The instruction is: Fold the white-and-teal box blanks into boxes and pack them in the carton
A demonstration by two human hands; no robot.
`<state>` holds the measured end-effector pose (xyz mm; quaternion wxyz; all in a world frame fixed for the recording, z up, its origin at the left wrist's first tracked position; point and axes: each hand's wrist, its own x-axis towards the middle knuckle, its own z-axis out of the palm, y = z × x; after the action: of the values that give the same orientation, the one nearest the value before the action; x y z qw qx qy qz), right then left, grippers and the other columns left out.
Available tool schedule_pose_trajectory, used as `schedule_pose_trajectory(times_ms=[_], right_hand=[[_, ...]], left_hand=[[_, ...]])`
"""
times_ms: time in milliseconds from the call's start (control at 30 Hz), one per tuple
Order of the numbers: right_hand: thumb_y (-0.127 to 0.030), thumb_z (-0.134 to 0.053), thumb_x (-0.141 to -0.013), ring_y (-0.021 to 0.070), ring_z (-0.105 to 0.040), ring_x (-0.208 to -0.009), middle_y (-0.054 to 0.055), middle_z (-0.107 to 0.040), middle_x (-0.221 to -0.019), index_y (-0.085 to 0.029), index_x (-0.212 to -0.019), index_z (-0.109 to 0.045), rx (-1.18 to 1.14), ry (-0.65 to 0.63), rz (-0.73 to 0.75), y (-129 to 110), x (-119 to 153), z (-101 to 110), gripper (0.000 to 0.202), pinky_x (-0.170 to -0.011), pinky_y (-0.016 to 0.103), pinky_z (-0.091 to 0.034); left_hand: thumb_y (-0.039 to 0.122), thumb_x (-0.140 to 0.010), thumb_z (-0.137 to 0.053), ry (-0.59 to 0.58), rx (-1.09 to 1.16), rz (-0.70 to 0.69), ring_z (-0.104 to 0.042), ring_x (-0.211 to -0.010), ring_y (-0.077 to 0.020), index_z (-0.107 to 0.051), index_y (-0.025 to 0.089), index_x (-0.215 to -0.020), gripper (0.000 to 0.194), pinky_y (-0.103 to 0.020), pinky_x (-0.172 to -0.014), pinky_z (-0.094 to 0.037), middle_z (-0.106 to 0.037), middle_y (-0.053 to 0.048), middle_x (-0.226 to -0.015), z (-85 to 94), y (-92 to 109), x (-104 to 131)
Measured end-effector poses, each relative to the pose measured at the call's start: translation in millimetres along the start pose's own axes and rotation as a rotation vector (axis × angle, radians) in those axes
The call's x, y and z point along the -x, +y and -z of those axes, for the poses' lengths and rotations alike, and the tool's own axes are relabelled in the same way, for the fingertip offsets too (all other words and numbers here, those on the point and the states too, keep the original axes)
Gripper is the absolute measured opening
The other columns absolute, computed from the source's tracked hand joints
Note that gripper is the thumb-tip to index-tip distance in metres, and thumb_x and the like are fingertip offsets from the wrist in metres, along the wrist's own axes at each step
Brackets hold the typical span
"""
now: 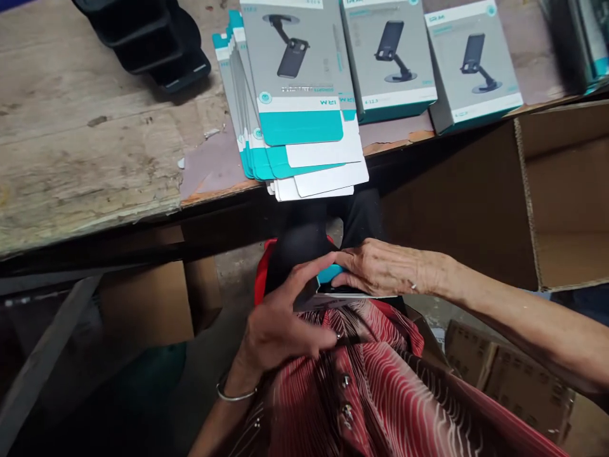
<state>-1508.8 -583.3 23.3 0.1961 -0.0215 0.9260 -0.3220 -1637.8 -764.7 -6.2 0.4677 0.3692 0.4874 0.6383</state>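
Note:
A small carton box with a teal flap is held low over my lap, partly hidden by my fingers. My left hand wraps its left side, with the index finger along the far edge and the other fingers on the near side. From the right, my right hand grips the box's end, its fingertips at the teal flap. Whether anything lies inside the box cannot be seen. Above my hands, a stack of flat grey, white and teal cartons overhangs the table's edge.
Two filled-out phone stand boxes stand right of the stack on the worn wooden table. Black stacked plastic parts lie at the upper left. A large open cardboard box is at the right, and another carton sits under the table.

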Motion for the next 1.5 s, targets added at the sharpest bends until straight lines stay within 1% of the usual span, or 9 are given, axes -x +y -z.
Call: schedule_pose_trajectory(times_ms=[133, 267, 433, 567, 733, 933, 1267, 1367, 1500], right_hand=[[-0.030, -0.029, -0.101, 0.0122, -0.047, -0.053, 0.003, -0.059, -0.065, -0.016, -0.081, -0.054, 0.120, 0.104, 0.164, -1, -8, -14, 0.035, -0.053, 0.029, -0.027], [-0.040, -0.027, -0.101, 0.0108, -0.041, -0.049, 0.002, -0.053, -0.061, -0.016, -0.075, -0.053, 0.046, 0.274, 0.098, -7, -4, -18, 0.044, -0.051, 0.029, -0.022], [-0.039, -0.033, -0.100, 0.0097, -0.044, -0.058, 0.000, -0.051, -0.067, -0.015, -0.073, -0.054, -0.406, 0.265, 0.124, 5, 24, -22, 0.042, -0.058, 0.024, -0.035], [-0.025, -0.042, -0.096, 0.0093, -0.042, -0.055, -0.003, -0.047, -0.060, -0.015, -0.072, -0.057, -0.533, 0.355, 0.150, 16, 30, -34, 0.030, -0.057, 0.024, -0.036], [-0.028, -0.051, -0.089, 0.0082, -0.039, -0.048, -0.004, -0.046, -0.053, -0.015, -0.062, -0.058, -0.684, 0.406, 0.120, 21, 21, -38, 0.031, -0.051, 0.024, -0.033], [-0.039, -0.074, -0.074, 0.0153, -0.064, -0.077, 0.004, -0.071, -0.086, -0.016, -0.088, -0.076, -1.366, 0.341, -0.099, 31, 43, -61, 0.027, -0.074, 0.029, -0.050], [-0.022, -0.083, -0.056, 0.0088, -0.048, -0.058, -0.004, -0.055, -0.062, -0.014, -0.055, -0.064, -1.420, 0.529, -0.214, 12, 26, -75, 0.020, -0.054, 0.023, -0.037], [-0.013, -0.072, -0.062, 0.0078, -0.044, -0.057, -0.005, -0.051, -0.060, -0.014, -0.055, -0.059, -1.256, 0.535, -0.277, 5, 24, -71, 0.014, -0.053, 0.023, -0.034], [-0.020, -0.070, -0.070, 0.0120, -0.054, -0.065, 0.000, -0.060, -0.070, -0.016, -0.068, -0.069, -1.127, 0.553, -0.261, 2, 27, -67, 0.005, -0.061, 0.026, -0.042]], left_hand=[[0.025, -0.073, -0.071, 0.199, -0.037, 0.339, -0.068, -0.070, -0.0167, -0.070, 0.020, -0.101, 0.028, -0.027, -0.061, -0.054, -0.073, -0.006, -0.096, 0.9, 15, -22], [0.014, -0.064, -0.069, -0.082, -0.507, 0.484, -0.044, -0.043, -0.0066, -0.071, 0.016, -0.065, 0.002, -0.018, -0.041, -0.030, -0.053, 0.005, -0.045, 0.4, 32, -46], [0.008, -0.063, -0.055, -0.199, -0.757, 0.513, -0.036, -0.039, -0.0060, -0.065, 0.016, -0.055, 0.015, -0.019, -0.039, -0.023, -0.044, 0.006, -0.040, -6.9, 43, -52], [0.008, -0.069, -0.051, -0.365, -0.862, 0.355, -0.039, -0.044, -0.0071, -0.066, 0.019, -0.068, 0.018, -0.021, -0.046, -0.027, -0.049, 0.005, -0.050, -16.4, 44, -52], [0.010, -0.075, -0.049, -0.555, -1.035, 0.161, -0.025, -0.043, -0.0085, -0.060, 0.020, -0.069, 0.016, -0.026, -0.046, -0.018, -0.028, 0.007, -0.047, -27.6, 38, -61], [0.007, -0.083, -0.043, -0.593, -0.941, -0.161, -0.038, -0.047, -0.0091, -0.064, 0.024, -0.108, 0.036, -0.025, -0.049, -0.026, -0.043, 0.005, -0.055, -23.9, 32, -48], [0.007, -0.084, -0.039, -0.705, -1.030, -0.158, -0.043, -0.047, -0.0105, -0.070, 0.017, -0.077, 0.033, -0.027, -0.048, -0.026, -0.052, 0.000, -0.054, -29.4, 30, -52], [0.012, -0.085, -0.048, -0.622, -0.816, 0.070, -0.049, -0.051, -0.0108, -0.072, 0.016, -0.096, 0.026, -0.025, -0.052, -0.033, -0.057, 0.001, -0.058, -27.7, 31, -56], [0.026, -0.068, -0.076, -0.233, -0.283, 0.495, -0.056, -0.061, -0.0124, -0.067, 0.021, -0.116, 0.049, -0.024, -0.058, -0.043, -0.064, 0.001, -0.070, -14.0, 32, -45]])
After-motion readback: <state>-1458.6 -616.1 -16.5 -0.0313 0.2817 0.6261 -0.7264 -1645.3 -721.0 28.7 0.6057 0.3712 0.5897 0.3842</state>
